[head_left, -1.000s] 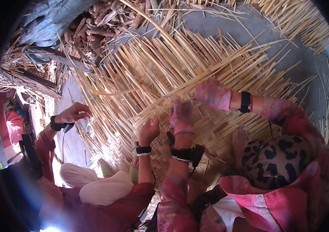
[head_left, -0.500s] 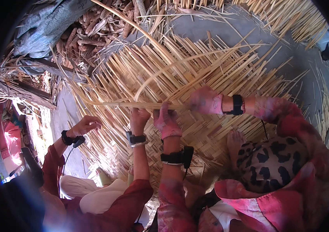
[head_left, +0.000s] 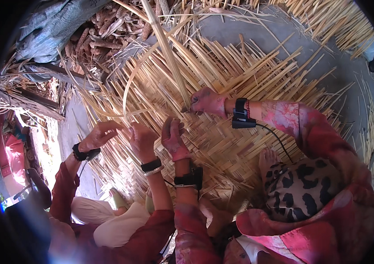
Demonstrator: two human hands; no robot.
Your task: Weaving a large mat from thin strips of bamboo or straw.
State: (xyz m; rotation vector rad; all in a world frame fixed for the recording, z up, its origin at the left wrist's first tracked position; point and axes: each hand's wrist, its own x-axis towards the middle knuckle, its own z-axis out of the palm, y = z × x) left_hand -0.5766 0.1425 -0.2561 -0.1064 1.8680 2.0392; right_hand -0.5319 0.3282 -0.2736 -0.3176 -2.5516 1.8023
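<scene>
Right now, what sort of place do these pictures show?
Probably a rural yard or shed: a partly woven mat lies on the grey floor, near piled corncobs and straw-coloured strips.

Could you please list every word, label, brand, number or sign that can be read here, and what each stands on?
No text can be read.
Grey-blue sack: a few dark marks by the top edge, too small to read.
Woven mat: no writing visible.
Black wristbands: no lettering can be made out.
</scene>
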